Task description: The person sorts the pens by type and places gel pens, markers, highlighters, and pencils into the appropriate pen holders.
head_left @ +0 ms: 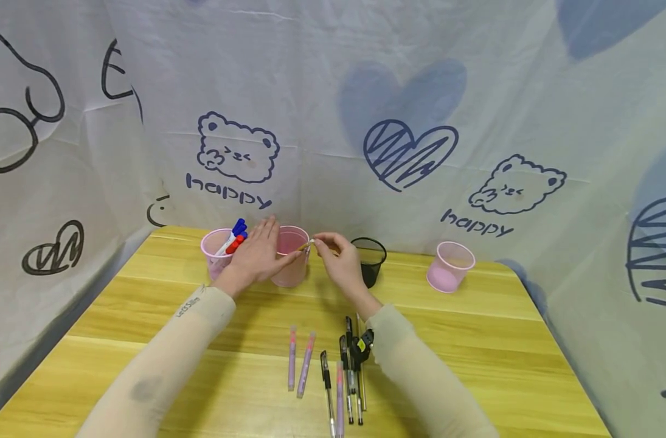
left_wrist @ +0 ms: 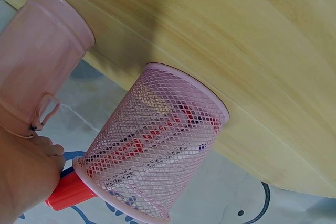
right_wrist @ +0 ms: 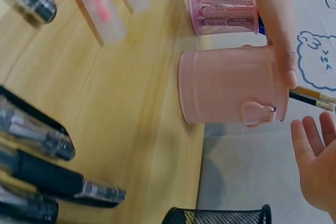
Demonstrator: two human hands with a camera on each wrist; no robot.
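My left hand (head_left: 256,252) lies with straight fingers across the left rim of a solid pink pail (head_left: 289,277), its thumb reaching over the opening. At the pail's right rim, my right hand (head_left: 339,260) pinches the white-tipped end of a pencil (head_left: 303,246) between thumb and index finger. In the right wrist view a yellow pencil (right_wrist: 307,93) and a black pencil (right_wrist: 310,100) slant out over the rim side by side; the other fingers are held straight. Just left stands a pink mesh cup (left_wrist: 157,145) with red-capped and blue-capped markers (head_left: 235,243), partly behind the left hand.
A black mesh cup (head_left: 371,274) stands right of the right hand, and another pink cup (head_left: 444,277) is farther right. Toward the front lie pink-and-purple highlighters (head_left: 305,365) and several black-capped pens (head_left: 326,371), partly beside the right sleeve. A printed cloth (head_left: 322,121) hangs behind the table.
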